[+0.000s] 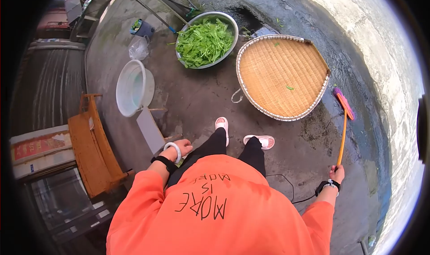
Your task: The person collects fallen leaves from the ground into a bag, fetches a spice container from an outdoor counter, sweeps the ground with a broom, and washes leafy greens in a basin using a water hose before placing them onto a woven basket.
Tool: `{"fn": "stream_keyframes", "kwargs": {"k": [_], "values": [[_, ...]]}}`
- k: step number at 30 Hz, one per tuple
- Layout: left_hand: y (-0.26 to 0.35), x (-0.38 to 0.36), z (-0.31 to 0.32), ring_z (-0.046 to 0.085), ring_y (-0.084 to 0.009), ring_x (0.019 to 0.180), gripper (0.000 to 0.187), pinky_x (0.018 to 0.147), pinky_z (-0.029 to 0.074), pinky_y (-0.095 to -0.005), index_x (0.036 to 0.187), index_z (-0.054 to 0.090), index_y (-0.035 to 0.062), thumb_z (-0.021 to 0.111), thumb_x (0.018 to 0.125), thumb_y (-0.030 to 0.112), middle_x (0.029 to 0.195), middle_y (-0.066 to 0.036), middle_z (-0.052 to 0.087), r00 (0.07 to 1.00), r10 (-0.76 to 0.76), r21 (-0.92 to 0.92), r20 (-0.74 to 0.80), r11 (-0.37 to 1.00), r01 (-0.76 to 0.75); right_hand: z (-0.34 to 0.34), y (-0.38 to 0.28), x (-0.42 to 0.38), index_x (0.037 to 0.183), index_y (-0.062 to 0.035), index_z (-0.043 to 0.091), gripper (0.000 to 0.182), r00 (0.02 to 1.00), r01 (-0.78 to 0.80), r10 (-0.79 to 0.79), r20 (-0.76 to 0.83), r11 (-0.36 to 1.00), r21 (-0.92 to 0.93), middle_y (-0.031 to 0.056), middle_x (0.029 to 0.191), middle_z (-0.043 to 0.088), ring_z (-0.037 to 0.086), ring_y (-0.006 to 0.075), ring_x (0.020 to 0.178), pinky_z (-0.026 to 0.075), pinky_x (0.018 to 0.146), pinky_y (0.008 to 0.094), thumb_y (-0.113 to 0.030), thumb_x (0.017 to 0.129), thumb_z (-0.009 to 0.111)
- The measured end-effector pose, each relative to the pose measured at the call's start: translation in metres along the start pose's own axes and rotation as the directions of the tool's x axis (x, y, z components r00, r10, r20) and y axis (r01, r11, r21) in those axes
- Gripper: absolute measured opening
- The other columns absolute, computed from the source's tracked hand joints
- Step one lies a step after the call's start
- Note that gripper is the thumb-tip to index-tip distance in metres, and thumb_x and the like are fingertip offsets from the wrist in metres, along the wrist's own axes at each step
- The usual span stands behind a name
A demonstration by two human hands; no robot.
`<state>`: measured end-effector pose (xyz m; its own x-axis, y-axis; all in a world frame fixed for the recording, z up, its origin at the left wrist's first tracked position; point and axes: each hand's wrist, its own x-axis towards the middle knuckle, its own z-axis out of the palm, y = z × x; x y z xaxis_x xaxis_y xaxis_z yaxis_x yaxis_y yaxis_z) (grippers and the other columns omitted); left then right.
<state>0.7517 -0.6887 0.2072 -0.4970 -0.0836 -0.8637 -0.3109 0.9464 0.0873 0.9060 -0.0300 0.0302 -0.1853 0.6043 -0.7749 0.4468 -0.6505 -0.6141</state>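
Note:
My right hand (337,173) is closed round the orange handle of a brush (343,103), whose pink and purple head rests on the wet ground at the right. My left hand (182,148) hangs beside my left thigh with its fingers loosely curled, and whether it holds anything is hard to make out. Near it a white board (150,130) leans by a small stool. In front of my feet lies a large round woven tray (282,78) with a few green leaf bits. Left of that tray stands a metal basin (235,33) heaped with leafy greens (204,42).
A white plastic tub (148,85), a clear plastic bag (139,48) and a small bucket (145,30) stand at the left. An orange wooden bench (96,147) is nearer. A pale wall (385,44) curves along the right. A black cable crosses the ground by my right wrist.

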Motion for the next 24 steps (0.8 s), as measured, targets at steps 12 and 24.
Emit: {"fn": "stream_keyframes", "kwargs": {"k": [12,24], "values": [[-0.096,0.02,0.034,0.055,-0.0308,0.094,0.043,0.083,0.041,-0.0347,0.098,0.061,0.0048,0.046,0.079,0.041,0.097,-0.017,0.06,0.978,0.162,0.0,0.128,0.987,-0.163,0.055,0.098,-0.14,0.105,-0.0108,0.047,0.03,0.965,-0.219,0.259,0.052,0.894,-0.392,0.0078,0.087,0.057,0.056,0.014,0.058,0.038,0.041,0.0234,-0.026,0.079,0.053],[-0.192,0.054,-0.045,0.057,-0.0269,0.078,0.042,0.072,0.043,-0.035,0.085,0.06,0.0008,0.056,0.074,0.041,0.081,-0.017,0.06,0.987,0.164,-0.298,0.005,0.942,-0.155,0.24,0.188,-0.334,0.102,0.0034,0.056,0.034,0.841,0.28,0.373,0.393,0.323,-0.904,0.0084,0.094,0.061,0.057,0.0156,0.081,0.045,0.072,0.0287,-0.02,0.077,0.059]]}}
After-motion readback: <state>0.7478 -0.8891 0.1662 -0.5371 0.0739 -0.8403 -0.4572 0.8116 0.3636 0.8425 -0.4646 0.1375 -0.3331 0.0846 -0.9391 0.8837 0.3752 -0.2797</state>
